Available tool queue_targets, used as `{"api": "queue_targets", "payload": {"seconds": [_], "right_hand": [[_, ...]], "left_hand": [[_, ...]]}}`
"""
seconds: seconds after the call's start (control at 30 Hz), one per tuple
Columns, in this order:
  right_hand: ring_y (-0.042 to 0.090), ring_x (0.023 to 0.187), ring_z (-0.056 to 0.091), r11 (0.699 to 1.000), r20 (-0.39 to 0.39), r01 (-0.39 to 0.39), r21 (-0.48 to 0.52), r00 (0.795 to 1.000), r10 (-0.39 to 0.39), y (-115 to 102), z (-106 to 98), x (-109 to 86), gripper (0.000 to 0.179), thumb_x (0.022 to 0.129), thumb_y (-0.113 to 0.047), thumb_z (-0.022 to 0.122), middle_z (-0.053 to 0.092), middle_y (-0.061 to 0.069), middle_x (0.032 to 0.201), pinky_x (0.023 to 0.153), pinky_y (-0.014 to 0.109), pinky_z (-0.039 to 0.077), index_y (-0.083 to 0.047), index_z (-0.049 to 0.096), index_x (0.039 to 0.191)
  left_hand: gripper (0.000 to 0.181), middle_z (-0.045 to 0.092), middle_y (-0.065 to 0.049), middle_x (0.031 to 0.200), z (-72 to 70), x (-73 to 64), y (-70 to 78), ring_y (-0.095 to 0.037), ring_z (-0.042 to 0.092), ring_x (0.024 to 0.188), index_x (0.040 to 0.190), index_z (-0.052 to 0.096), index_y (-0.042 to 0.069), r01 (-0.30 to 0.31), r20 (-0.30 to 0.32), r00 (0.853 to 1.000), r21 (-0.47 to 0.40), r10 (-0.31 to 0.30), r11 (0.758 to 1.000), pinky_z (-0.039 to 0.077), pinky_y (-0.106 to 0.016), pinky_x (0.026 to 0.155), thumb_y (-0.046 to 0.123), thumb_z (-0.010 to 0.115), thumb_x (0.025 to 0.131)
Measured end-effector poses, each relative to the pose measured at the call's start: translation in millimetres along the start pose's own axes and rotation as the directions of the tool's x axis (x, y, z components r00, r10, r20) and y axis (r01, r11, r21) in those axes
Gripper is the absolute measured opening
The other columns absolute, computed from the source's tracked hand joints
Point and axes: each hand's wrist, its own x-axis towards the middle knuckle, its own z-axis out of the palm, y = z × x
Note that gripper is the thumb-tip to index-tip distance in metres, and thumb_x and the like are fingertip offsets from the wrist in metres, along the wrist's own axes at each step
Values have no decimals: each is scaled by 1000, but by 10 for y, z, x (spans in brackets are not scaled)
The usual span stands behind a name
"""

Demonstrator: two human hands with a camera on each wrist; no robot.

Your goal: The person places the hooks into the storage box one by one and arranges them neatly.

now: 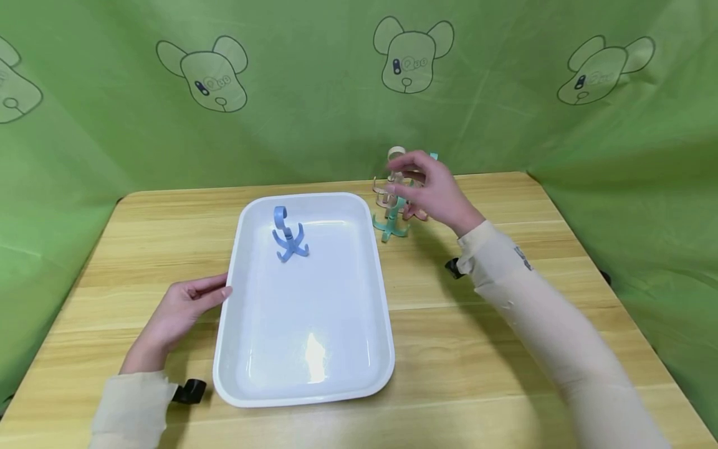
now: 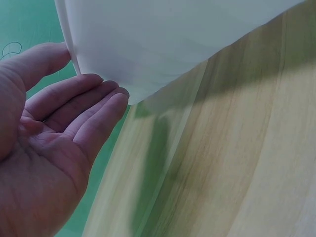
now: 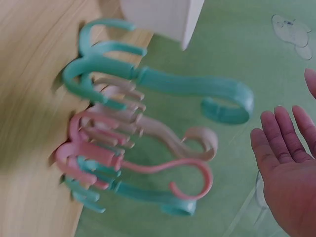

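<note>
A white tray (image 1: 297, 312) lies on the table with a blue four-pronged hanger hook (image 1: 289, 242) standing inside, toward its far left. My left hand (image 1: 182, 312) holds the tray's left side, thumb at the rim and fingertips against the outer wall (image 2: 143, 44). Over a cluster of hanger hooks beyond the tray's right side, my right hand (image 1: 437, 190) hovers with bent, parted fingers and holds nothing. The cluster has a teal hook (image 3: 182, 83) in front, then a pale beige one (image 3: 160, 132), a pink one (image 3: 96, 154) and a second teal one (image 3: 143, 192).
The wooden table (image 1: 477, 374) ends at a green curtain (image 1: 314, 125) printed with mouse-head outlines. The hook cluster stands near the table's back edge, close to the tray's far right corner. Black wrist straps (image 1: 191, 391) show by both sleeves.
</note>
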Motion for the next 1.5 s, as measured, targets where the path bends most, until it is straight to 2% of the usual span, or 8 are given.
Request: {"api": "queue_targets", "payload": {"seconds": [0.1, 0.2, 0.4, 0.57, 0.7, 0.83, 1.1, 1.5], "right_hand": [[29, 125, 50, 1000, -11, 1, -24, 1000, -1, 81, -33, -5, 41, 90, -18, 75, 57, 8, 127, 106, 37, 39, -4, 58, 125], [30, 125, 50, 1000, -16, -11, -28, 1000, 10, 153, -53, -13, 41, 90, -15, 74, 56, 12, 128, 107, 42, 37, -2, 58, 126], [33, 124, 50, 999, -5, -43, 14, 999, 43, 256, -63, -35, 46, 89, -15, 75, 54, 15, 130, 107, 44, 38, -1, 55, 128], [30, 118, 54, 998, 9, -42, 36, 999, 41, 335, -45, -52, 45, 88, -4, 73, 52, 14, 128, 100, 41, 46, 1, 54, 128], [31, 117, 53, 999, 28, -29, 38, 999, 28, 378, -22, -58, 46, 87, 1, 73, 48, 11, 127, 100, 41, 46, 4, 54, 128], [31, 121, 51, 999, 40, -37, 38, 999, 35, 403, -8, -62, 48, 87, -2, 74, 45, 11, 127, 104, 40, 42, 4, 53, 130], [32, 116, 56, 997, 37, -73, 17, 997, 72, 437, 21, -58, 45, 89, -3, 71, 54, 15, 127, 99, 39, 47, 1, 55, 131], [30, 113, 58, 996, 28, -82, 16, 996, 82, 435, -2, -67, 46, 89, -4, 73, 53, 15, 126, 93, 31, 51, 2, 55, 131]], "left_hand": [[53, 59, -13, 133, -3, 1, -7, -15, 54, 121, 135, 57, 0, 0, 0, 1000, 1, 0, 1000, 45, -17, 91, 35, 65, 96], [54, 58, -14, 133, -6, 3, -9, -19, 53, 123, 135, 56, -1, -2, 0, 1000, -1, 2, 1000, 45, -17, 92, 34, 65, 96], [54, 58, -15, 133, -10, 11, -8, -25, 50, 126, 135, 56, -2, -8, 1, 1000, -2, 8, 1000, 45, -16, 91, 34, 66, 96], [54, 58, -15, 134, -10, 17, -8, -26, 49, 127, 135, 56, -2, -10, 4, 1000, -4, 10, 1000, 44, -16, 92, 34, 66, 96], [54, 58, -15, 134, -5, 18, -9, -27, 49, 127, 135, 56, -2, -8, 4, 1000, 2, 8, 1000, 44, -16, 92, 35, 65, 96], [54, 58, -15, 133, 0, 15, -14, -27, 48, 127, 135, 56, -2, -8, 4, 1000, 6, 8, 1000, 44, -15, 92, 35, 65, 97], [55, 57, -14, 135, 2, 3, -24, -26, 47, 128, 136, 56, -1, 6, 2, 1000, 5, -6, 1000, 43, -14, 92, 36, 64, 97], [56, 57, -13, 135, -6, 20, -44, -26, 46, 130, 136, 55, -1, 14, 2, 1000, 2, -14, 1000, 42, -15, 94, 37, 64, 97]]}}
